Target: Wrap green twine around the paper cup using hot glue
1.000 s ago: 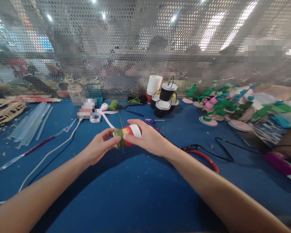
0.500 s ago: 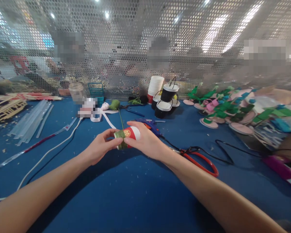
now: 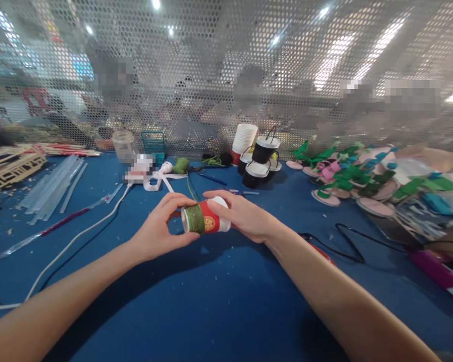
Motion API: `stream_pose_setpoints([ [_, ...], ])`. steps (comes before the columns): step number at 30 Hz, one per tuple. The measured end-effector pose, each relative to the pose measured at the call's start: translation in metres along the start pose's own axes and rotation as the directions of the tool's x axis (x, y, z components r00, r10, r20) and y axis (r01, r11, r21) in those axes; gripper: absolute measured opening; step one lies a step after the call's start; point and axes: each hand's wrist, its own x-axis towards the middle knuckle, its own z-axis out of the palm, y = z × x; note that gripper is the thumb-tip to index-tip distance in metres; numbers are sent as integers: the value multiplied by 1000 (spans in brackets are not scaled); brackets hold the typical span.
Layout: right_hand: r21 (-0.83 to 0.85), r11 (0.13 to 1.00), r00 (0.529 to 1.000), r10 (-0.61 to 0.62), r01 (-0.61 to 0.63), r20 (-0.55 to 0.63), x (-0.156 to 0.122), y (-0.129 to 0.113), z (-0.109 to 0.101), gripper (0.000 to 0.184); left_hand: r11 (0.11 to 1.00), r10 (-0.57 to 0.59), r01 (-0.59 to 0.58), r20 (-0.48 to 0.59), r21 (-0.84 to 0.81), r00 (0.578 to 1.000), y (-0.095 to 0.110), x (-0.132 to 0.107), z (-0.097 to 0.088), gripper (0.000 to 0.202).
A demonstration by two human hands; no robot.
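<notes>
Held on its side above the blue table is a red and white paper cup (image 3: 212, 223), with green yarn (image 3: 195, 219) wound around its base end. My left hand (image 3: 162, 226) is closed on the yarn-wrapped end, thumb below and fingers above. My right hand (image 3: 245, 216) grips the white rim end, its fingers partly hidden behind the cup. A strand of yarn runs back from the cup to a green yarn ball (image 3: 181, 165). Behind my right hand, a blue glue gun (image 3: 245, 192) is mostly covered.
Black-wrapped cups (image 3: 255, 174) stand beside a stack of white cups (image 3: 245, 137) at the back. Clear glue sticks (image 3: 55, 186) and a white cable (image 3: 79, 234) lie left. Green leafy crafts on round bases (image 3: 325, 197) fill the right, near a black cord (image 3: 349, 240).
The cup has turned, showing more of its base and moving its printed emblem lower. My left thumb and fingers have spread wider around it, and my right hand has shifted slightly right.
</notes>
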Motion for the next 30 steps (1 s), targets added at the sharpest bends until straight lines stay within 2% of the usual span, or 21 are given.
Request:
stream_pose_setpoints([
  [2, -19, 1000, 1000, -5, 5, 29, -1, -3, 0, 45, 997, 48, -51, 39, 66, 998, 2, -1, -2, 44],
  [5, -22, 999, 998, -28, 30, 62, -3, -8, 0, 37, 990, 50, -62, 100, 129, 994, 5, 0, -7, 48],
  [8, -30, 998, 996, -59, 61, 71, -5, -11, 0, 40, 972, 68, -97, 141, 212, 988, 9, 1, -11, 47],
  [14, -209, 975, 997, -72, 72, 6, -11, -21, 2, 47, 934, 98, -149, 167, 325, 981, 10, 1, -12, 61],
  [18, -272, 958, 994, -105, 89, -44, -12, -24, 4, 50, 912, 111, -169, 173, 373, 979, 7, 0, -12, 66],
  [23, -377, 908, 969, -231, 182, -90, -12, -20, 6, 48, 925, 36, -87, 143, 371, 989, 6, 2, -12, 59],
  [27, -409, 898, 967, -228, 164, -114, -11, -16, 10, 49, 953, -72, 31, 128, 300, 989, 5, 2, -10, 55],
  [30, -432, 887, 963, -238, 163, -127, -11, -15, 14, 48, 983, -83, 62, 114, 174, 990, 1, 1, -7, 53],
])
